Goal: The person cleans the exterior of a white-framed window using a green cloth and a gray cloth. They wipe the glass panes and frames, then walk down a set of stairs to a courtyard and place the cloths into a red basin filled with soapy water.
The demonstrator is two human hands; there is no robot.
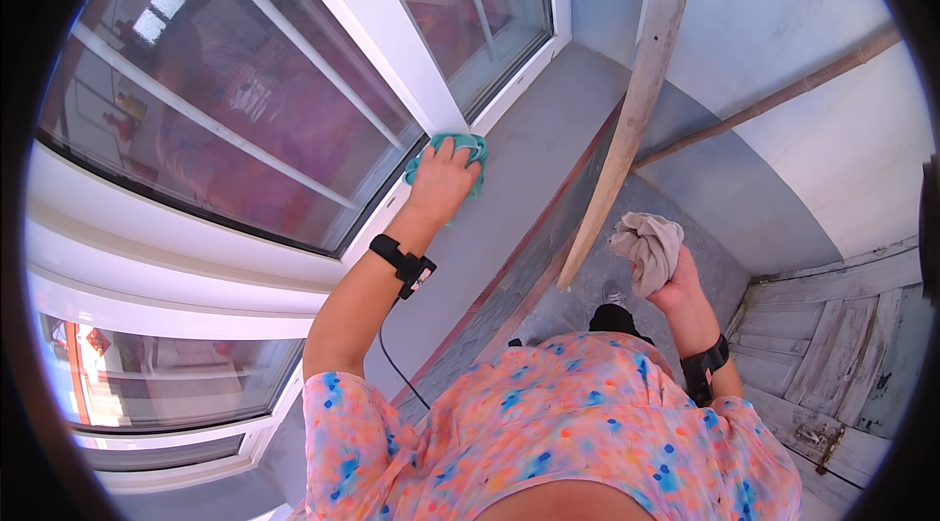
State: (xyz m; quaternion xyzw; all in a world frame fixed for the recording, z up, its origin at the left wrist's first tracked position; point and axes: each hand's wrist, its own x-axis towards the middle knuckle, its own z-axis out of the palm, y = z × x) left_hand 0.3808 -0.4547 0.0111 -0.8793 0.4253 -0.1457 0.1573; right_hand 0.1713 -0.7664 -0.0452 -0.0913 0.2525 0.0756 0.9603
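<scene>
My left hand [442,182] presses a teal cloth [470,146] onto the lower corner of a white window frame [382,21], where the upright post meets the bottom rail. Bunched folds of the cloth stick out around my fingers. Away from the window, my right hand [674,286] holds a crumpled beige cloth [650,245] in the air above the floor. Glass panes [242,88] with pale bars behind them stand on both sides of the post. A grey sill [507,190] runs along below the frame.
A wooden plank [639,102] leans beyond the sill, and a bamboo pole [771,102] crosses the wall. A weathered wooden door or cabinet [800,352] stands at the right. Black wrist straps [404,265] are on both arms; a cable [396,367] hangs by my left arm.
</scene>
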